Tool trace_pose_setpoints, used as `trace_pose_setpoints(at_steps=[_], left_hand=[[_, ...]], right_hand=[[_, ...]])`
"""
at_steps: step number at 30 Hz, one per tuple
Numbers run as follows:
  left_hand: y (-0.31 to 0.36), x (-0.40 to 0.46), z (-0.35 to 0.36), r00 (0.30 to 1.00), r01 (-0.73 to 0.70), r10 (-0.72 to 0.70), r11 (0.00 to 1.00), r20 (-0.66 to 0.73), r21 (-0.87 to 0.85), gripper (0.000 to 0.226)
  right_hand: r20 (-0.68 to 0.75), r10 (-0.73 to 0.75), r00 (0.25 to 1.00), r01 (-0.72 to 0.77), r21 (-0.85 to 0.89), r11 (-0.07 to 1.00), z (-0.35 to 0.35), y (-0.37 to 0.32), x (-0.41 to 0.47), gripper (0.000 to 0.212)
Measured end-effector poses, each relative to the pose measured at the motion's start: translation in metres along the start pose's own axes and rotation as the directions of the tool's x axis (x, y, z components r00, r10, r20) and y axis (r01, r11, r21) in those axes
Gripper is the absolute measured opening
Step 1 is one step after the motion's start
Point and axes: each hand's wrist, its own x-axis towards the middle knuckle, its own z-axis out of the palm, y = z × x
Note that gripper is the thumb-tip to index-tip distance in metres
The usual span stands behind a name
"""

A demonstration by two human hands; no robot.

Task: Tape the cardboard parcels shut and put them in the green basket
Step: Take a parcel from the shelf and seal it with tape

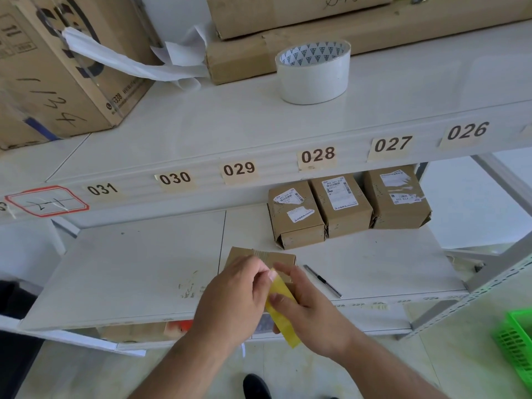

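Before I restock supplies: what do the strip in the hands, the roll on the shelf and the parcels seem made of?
Strip: thin yellowish plastic tape, glossy and see-through. Roll: white tape, smooth, on a printed, probably card, core. Parcels: brown matte cardboard with creased edges and white paper labels.

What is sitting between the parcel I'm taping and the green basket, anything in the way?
Nothing visible blocks it. The parcel sits at the shelf's front edge under both hands, which hold a yellow tape strip. The green basket stands on the floor to the right. A utility knife lies on the shelf just right of the parcel.
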Motion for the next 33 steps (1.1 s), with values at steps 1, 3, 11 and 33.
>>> trace_pose_setpoints(at_steps=[1, 3, 11, 33], left_hand=[[-0.003, 0.000, 0.001, 1.000, 0.006, -0.006, 1.000, 0.019, 0.004, 0.023], [-0.006, 0.000, 0.003, 0.998, 0.037, -0.034, 0.998, 0.055, -0.058, 0.027], [-0.031, 0.003, 0.018, 0.931, 0.351, -0.366, 0.882, 0.012, -0.315, 0.052], [-0.021, -0.026, 0.042, 0.803, 0.531, -0.551, 0.490, 0.227, -0.691, 0.055]], right_hand=[[0.016, 0.007, 1.000, -0.007, 0.010, 1.000, -0.001, 0.001, -0.001, 0.047], [0.035, -0.002, 0.999, 0.001, 0.032, 0.999, -0.003, -0.001, -0.003, 0.058], [-0.022, 0.035, 0.999, -0.031, 0.158, 0.987, -0.009, 0.008, 0.000, 0.064], [-0.311, 0.088, 0.946, -0.105, -0.038, 0.994, 0.049, 0.013, 0.037, 0.058]])
